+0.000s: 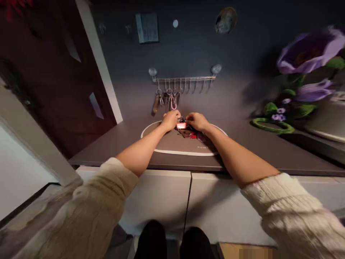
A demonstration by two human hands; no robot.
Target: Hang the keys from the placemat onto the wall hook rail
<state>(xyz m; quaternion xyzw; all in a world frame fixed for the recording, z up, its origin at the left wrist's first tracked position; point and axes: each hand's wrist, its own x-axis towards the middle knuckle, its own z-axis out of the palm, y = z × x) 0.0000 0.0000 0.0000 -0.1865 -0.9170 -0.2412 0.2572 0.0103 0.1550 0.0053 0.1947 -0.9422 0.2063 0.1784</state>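
Observation:
My left hand [170,121] and my right hand [198,121] are close together over the back of an oval brown mat [185,147] with a pale rim. The fingers of both are curled inward, and whatever they pinch is too small and dark to make out. Between them is a small red-edged item with a bright white face [181,125]. Just in front of it on the mat lie dark, thin-framed items and a small bright red piece [193,135]. Behind my left hand, a pink carabiner [173,103] hangs with keys.
A hook rail [185,78] on the dark wall carries several key rings [159,92] on its left half. Purple flowers [309,90] and a green ring [272,126] stand at the right of the counter [248,147]. White cabinet doors [159,201] are below.

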